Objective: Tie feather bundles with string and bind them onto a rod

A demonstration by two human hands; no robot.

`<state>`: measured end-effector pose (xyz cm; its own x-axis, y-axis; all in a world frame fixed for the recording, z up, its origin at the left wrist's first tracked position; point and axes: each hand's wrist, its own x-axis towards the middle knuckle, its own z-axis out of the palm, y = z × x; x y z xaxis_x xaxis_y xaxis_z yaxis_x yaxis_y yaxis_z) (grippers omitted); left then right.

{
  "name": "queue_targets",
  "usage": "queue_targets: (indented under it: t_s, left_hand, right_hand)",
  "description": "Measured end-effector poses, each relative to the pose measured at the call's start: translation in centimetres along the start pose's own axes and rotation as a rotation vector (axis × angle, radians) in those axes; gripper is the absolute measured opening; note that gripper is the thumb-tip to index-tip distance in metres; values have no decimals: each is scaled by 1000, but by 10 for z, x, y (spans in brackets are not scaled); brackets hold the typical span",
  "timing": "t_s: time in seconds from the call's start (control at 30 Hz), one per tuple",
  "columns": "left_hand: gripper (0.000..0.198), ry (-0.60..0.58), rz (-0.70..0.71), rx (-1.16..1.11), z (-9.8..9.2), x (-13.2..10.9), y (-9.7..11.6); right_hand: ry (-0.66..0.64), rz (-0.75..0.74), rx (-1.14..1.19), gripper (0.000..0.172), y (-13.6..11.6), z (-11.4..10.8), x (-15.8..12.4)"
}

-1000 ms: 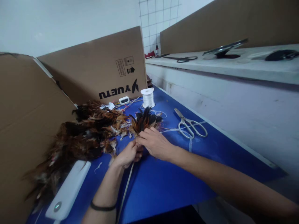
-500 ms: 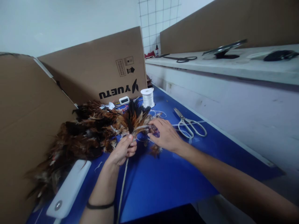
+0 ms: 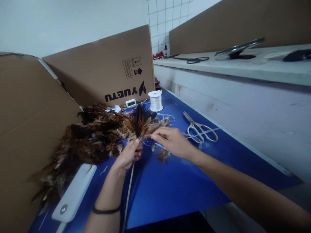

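Above the table (image 3: 170, 187), left fingers (image 3: 138, 152) grip a feather bundle (image 3: 139, 124) (black amid brown); right fingers (image 3: 162, 131) pinch ribbon (image 3: 147, 136).

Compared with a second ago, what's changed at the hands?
The right hand came away from the left hand, moving right; it pinches a pale strand. The left hand shifted slightly left with the feather bunch, still gripping its base. Scissors and white spool stayed put.

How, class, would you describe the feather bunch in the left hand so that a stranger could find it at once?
Start at the large box lettered YUETU, then drop to the blue table below. There the left hand grips the base of a feather bunch. Unlike the tangled heap to its left, it fans out from one point, black in the middle.
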<state>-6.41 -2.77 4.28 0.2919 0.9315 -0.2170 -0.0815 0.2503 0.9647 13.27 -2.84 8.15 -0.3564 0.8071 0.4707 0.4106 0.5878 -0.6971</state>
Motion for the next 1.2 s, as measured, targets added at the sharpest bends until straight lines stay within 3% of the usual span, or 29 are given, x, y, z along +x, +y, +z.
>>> queue_targets:
  t_s: [0.2, 0.43, 0.67, 0.83, 1.03, 1.2]
  left_hand:
    - [39, 10, -20, 4, 2, 0, 2]
    - [37, -122, -20, -116, 2, -3, 6]
    - [29, -155, -35, -245, -4, -2, 8]
    - [28, -132, -37, -284, -9, 0, 7]
    - [31, -111, -41, -269, -8, 2, 4]
    - [40, -62, -31, -127, 0, 1, 3]
  right_hand:
    - [11, 54, 31, 23, 1, -2, 5]
    - [84, 140, -30, 26, 42, -6, 30]
    - [-61, 245, 78, 24, 65, 1, 25]
    - [-133, 248, 57, 20, 49, -7, 10]
    - [-233, 247, 206, 20, 15, -15, -3]
    - [-271, 234, 161, 19, -1, -18, -9]
